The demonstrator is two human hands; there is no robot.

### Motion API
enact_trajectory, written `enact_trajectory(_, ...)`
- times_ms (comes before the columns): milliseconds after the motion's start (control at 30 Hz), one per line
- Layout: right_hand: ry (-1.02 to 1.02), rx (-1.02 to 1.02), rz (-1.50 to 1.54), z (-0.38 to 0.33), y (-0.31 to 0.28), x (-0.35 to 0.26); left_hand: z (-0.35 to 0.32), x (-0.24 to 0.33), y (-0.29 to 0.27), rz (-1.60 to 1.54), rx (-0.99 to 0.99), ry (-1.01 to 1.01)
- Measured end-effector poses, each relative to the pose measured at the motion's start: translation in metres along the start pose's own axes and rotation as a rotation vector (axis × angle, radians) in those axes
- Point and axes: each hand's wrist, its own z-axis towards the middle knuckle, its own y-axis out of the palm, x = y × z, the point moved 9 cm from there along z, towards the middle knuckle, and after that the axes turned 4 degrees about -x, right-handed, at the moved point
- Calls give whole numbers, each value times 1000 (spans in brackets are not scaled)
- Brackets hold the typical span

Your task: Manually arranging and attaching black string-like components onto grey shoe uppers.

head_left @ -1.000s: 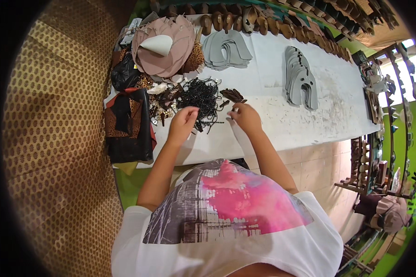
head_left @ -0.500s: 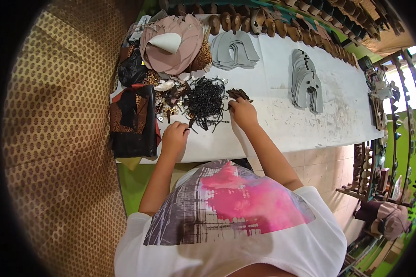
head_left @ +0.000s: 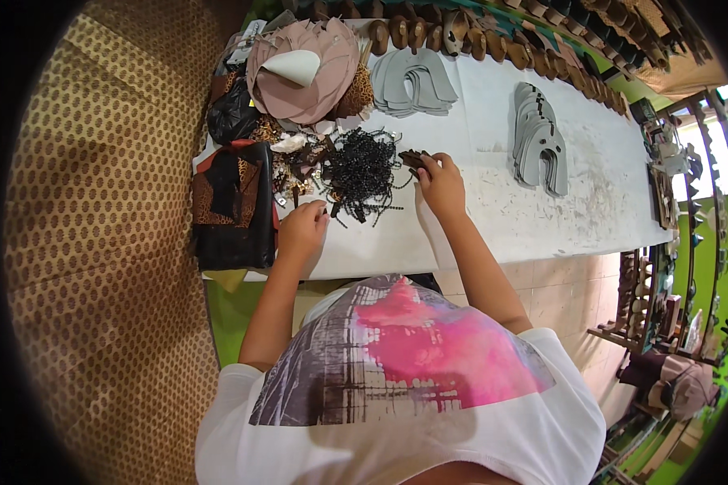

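My left hand (head_left: 302, 230) rests at the near left edge of a tangled heap of black beaded strips (head_left: 362, 174). Its fingertips are pinched together, and whatever lies between them is too small to make out. Right of the heap, my right hand (head_left: 442, 187) has its thumb and fingers closed at a small bunch of dark brown flat pieces (head_left: 412, 159). How many of these it grips is hidden. Shiny gold and pale trimmings (head_left: 289, 174) lie scattered beside the heap's left side.
Pink petal-like sheets (head_left: 323, 89) stand behind the heap. Grey U-shaped cutouts lie in a far stack (head_left: 412, 85) and a right stack (head_left: 539, 149) on the white table (head_left: 485, 218). Black folded material (head_left: 255, 242) sits at left. Shoe forms (head_left: 497, 50) line the back.
My right hand has shifted slightly right, its fingers lifted, uncovering more of the brown pieces. My left hand has moved a little left and away from me.
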Motion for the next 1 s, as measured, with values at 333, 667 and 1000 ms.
enact_trajectory(333,-294,-456,175,-45,52,-72,8,4,19,107,63,20)
enact_trajectory(667,-360,-479,198,-58,62,-96,8,-28,8,-141,104,-129)
enact_trajectory(1000,-243,-406,309,-32,52,-81,37,-43,-54,117,249,-306)
